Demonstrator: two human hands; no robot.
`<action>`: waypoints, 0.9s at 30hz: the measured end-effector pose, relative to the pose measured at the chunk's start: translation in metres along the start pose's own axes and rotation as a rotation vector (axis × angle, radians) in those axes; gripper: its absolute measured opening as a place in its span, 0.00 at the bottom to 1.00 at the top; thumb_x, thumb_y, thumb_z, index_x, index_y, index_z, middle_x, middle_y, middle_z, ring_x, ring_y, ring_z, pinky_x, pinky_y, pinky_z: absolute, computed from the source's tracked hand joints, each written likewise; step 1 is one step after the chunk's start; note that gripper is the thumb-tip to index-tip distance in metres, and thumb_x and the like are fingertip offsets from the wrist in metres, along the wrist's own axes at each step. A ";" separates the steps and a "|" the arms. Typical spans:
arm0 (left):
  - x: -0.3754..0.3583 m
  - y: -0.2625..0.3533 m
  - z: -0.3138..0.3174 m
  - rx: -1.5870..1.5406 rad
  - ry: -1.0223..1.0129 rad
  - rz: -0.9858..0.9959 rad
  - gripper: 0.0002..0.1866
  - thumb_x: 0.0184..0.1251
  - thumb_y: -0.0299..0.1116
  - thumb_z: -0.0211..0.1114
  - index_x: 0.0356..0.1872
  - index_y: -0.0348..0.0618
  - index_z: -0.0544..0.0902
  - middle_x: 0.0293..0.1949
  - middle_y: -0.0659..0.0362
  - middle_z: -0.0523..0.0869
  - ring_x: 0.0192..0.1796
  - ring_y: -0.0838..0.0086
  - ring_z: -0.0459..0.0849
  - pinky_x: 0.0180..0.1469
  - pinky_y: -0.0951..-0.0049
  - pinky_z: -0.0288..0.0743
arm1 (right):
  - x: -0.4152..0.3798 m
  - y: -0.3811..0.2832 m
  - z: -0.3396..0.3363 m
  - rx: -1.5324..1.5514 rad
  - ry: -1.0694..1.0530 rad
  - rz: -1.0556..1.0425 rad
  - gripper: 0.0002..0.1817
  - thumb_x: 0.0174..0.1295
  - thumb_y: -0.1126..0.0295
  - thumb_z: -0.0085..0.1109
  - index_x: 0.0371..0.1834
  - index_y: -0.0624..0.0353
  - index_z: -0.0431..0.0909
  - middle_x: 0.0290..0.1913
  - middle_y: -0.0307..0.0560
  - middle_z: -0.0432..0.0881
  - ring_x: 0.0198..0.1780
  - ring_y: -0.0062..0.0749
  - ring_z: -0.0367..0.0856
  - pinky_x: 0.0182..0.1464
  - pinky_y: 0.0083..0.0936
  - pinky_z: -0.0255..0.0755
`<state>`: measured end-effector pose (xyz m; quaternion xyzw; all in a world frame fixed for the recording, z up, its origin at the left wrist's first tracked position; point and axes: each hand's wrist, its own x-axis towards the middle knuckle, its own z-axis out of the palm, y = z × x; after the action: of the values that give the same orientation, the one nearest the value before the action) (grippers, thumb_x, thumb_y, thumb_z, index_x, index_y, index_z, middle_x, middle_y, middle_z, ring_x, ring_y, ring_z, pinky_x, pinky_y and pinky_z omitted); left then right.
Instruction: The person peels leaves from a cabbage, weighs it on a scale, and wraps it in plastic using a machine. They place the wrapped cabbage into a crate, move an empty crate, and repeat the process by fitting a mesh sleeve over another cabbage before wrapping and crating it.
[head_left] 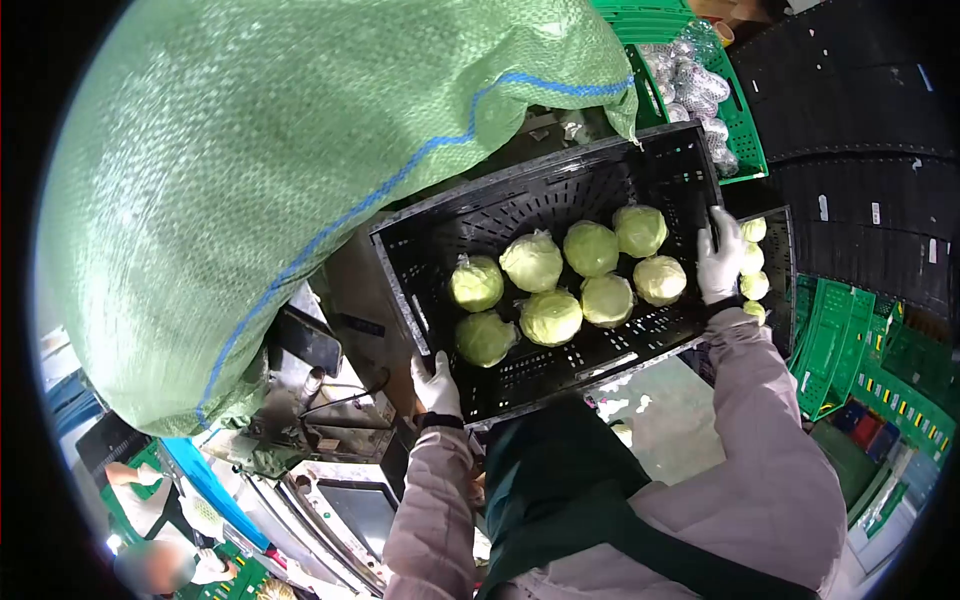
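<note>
A black plastic crate (472, 228) is held in front of me, tilted a little, with several pale green cabbages (550, 318) in two rows on its floor. Some of the cabbages seem wrapped in clear film. White-gloved, my left hand (437, 387) grips the crate's near left end, its fingers partly hidden by the wall. At the opposite end, my right hand (720, 258), also in a white glove, is closed over the crate's right wall.
A big green woven sack (300, 130) bulges over the upper left. Another black crate with cabbages (754, 285) lies beyond my right hand. Green crates (835, 335) stand at right, and one (742, 130) at the top holds wrapped produce. Another person (160, 500) is at lower left.
</note>
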<state>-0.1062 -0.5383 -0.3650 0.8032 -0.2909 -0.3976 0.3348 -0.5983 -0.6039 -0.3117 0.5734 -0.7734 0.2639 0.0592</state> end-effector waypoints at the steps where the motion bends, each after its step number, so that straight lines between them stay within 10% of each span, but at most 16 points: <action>1: 0.004 0.010 0.001 -0.012 -0.023 -0.013 0.30 0.64 0.34 0.68 0.63 0.30 0.69 0.54 0.49 0.80 0.54 0.68 0.77 0.60 0.73 0.67 | 0.001 0.003 -0.003 -0.139 0.043 0.023 0.24 0.53 0.71 0.66 0.56 0.58 0.76 0.51 0.53 0.80 0.49 0.48 0.79 0.54 0.39 0.72; 4: 0.029 -0.010 0.013 -0.019 0.006 -0.023 0.33 0.65 0.37 0.69 0.64 0.28 0.67 0.45 0.54 0.83 0.42 0.73 0.79 0.50 0.76 0.73 | -0.021 0.085 0.034 0.063 -0.075 0.464 0.23 0.58 0.66 0.66 0.57 0.59 0.76 0.51 0.52 0.81 0.52 0.38 0.79 0.57 0.32 0.70; 6: 0.026 0.018 0.016 -0.111 -0.040 -0.257 0.32 0.65 0.37 0.69 0.64 0.30 0.68 0.36 0.58 0.81 0.31 0.79 0.77 0.34 0.79 0.72 | -0.017 0.114 0.046 0.250 -0.328 0.629 0.13 0.63 0.64 0.62 0.44 0.61 0.79 0.28 0.39 0.80 0.28 0.22 0.75 0.33 0.23 0.68; 9: 0.025 0.021 0.016 -0.240 -0.048 -0.162 0.13 0.65 0.35 0.68 0.41 0.41 0.74 0.21 0.68 0.73 0.19 0.84 0.67 0.21 0.79 0.59 | -0.015 0.135 0.056 0.201 -0.406 0.720 0.21 0.63 0.55 0.57 0.47 0.63 0.80 0.38 0.61 0.83 0.46 0.56 0.81 0.49 0.37 0.71; 14: -0.014 0.033 -0.003 -0.284 -0.053 -0.078 0.10 0.66 0.31 0.66 0.30 0.49 0.72 0.17 0.70 0.69 0.17 0.85 0.65 0.19 0.80 0.56 | -0.045 0.117 -0.004 0.487 -0.279 0.806 0.12 0.62 0.63 0.60 0.37 0.62 0.80 0.25 0.36 0.80 0.23 0.18 0.73 0.28 0.21 0.66; 27: -0.115 0.132 -0.009 -0.095 -0.407 0.127 0.05 0.63 0.28 0.65 0.35 0.43 0.76 0.20 0.67 0.74 0.20 0.84 0.69 0.23 0.81 0.63 | -0.179 0.140 -0.234 0.806 -0.022 1.030 0.08 0.59 0.69 0.61 0.33 0.63 0.81 0.25 0.36 0.77 0.23 0.20 0.70 0.27 0.19 0.64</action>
<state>-0.1843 -0.5313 -0.2085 0.6699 -0.3833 -0.5430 0.3309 -0.7162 -0.3104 -0.2300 0.1097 -0.7901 0.5218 -0.3024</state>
